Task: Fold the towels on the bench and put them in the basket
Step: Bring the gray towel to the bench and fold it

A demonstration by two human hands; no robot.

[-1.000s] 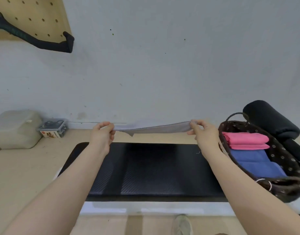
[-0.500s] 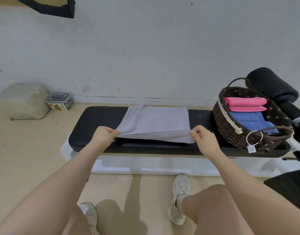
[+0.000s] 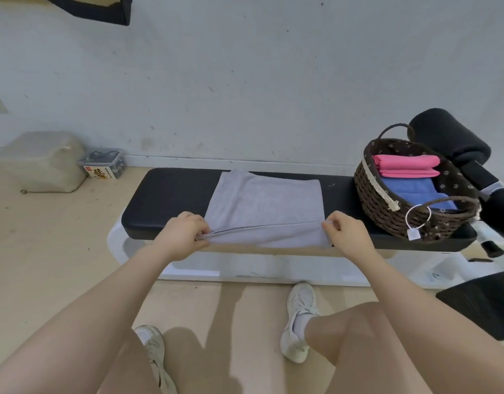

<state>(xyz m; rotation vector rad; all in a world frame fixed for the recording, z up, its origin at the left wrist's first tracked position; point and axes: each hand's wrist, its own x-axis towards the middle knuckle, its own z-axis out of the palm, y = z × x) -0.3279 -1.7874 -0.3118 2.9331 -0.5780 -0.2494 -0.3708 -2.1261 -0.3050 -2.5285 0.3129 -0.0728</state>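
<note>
Head view shows the black bench [image 3: 171, 194] carrying a grey towel [image 3: 262, 206] at its middle and a wicker basket [image 3: 387, 206] of folded pink and blue towels, its white tag [image 3: 413, 234] unreadable, while the left hand [image 3: 182, 233] and right hand [image 3: 348, 233] each pinch a near towel corner.

A beige lidded bin [image 3: 43, 162] is seen on the floor by the wall, with a small clear box [image 3: 102, 164] just beside it. A black padded roller [image 3: 447, 137] is seen at right.
</note>
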